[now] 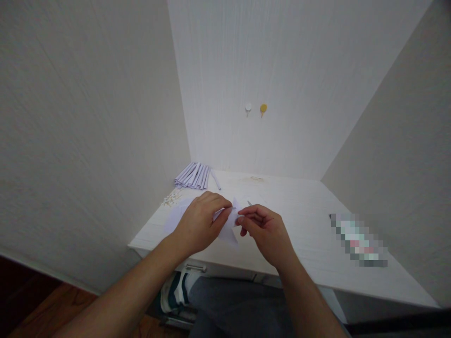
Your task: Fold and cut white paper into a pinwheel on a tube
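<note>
Grey trouser cloth (229, 300) lies nearest to us, under the front edge of the white surface (303, 244). Just above that edge we hold a small piece of white paper (229, 225) between both hands. Our left hand (197, 225) pinches its left side, and our right hand (266, 231) pinches its right side with curled fingers. Beyond the left hand we see a little heap of pale bits (172, 199). Farther back, a bundle of rolled paper tubes (193, 176) lies by the left wall. On the back wall sit 2 hooks, a white hook (248, 109) and a yellow hook (263, 110).
</note>
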A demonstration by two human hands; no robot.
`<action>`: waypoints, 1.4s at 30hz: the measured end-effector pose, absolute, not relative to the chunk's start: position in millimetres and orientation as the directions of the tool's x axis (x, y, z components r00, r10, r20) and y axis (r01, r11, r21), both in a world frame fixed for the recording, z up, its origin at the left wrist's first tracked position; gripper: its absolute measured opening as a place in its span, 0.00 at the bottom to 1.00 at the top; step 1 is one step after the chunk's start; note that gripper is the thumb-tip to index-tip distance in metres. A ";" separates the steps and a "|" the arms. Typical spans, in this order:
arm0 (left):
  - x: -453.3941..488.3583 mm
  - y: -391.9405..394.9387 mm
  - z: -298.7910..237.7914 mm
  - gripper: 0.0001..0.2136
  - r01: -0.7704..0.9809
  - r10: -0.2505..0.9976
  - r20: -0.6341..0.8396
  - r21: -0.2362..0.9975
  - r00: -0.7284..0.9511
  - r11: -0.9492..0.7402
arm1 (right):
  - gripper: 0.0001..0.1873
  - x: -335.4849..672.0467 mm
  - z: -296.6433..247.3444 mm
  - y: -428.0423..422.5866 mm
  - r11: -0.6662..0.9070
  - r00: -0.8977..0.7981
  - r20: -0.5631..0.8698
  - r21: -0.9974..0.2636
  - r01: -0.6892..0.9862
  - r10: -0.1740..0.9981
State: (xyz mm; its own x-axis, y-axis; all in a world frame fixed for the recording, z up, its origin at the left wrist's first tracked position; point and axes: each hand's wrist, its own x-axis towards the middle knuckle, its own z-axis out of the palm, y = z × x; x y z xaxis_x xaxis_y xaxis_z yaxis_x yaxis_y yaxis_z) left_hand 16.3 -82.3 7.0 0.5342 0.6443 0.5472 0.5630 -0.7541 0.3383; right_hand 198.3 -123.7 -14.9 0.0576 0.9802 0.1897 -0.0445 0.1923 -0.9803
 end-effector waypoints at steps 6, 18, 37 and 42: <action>16.4 -84.8 14.0 0.07 0.446 0.682 0.504 0.518 0.530 -0.730 | 0.06 197.3 -12.4 -125.9 0.246 0.056 0.242 -0.966 -0.083 0.969; 16.5 -86.2 14.0 0.08 0.393 0.747 0.437 0.654 0.501 -0.646 | 0.06 198.5 -12.6 -125.8 0.263 0.021 0.262 -0.959 -0.103 0.965; 16.0 -87.8 16.6 0.08 0.324 0.781 0.383 0.753 0.492 -0.573 | 0.07 203.4 -8.5 -126.8 0.233 -0.002 0.237 -0.955 -0.183 0.972; 15.0 -88.6 17.4 0.08 0.282 0.781 0.371 0.784 0.502 -0.553 | 0.07 204.6 -7.9 -128.1 0.220 -0.026 0.230 -0.956 -0.195 0.973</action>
State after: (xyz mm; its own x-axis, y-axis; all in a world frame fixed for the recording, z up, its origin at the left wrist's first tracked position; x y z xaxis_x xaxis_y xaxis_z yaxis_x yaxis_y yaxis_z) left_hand 15.0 -88.6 17.4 0.5018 0.7814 0.3710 0.2817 -0.5531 0.7840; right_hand 204.6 -128.1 -7.9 -0.0265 0.9729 0.2295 -0.1951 0.2201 -0.9558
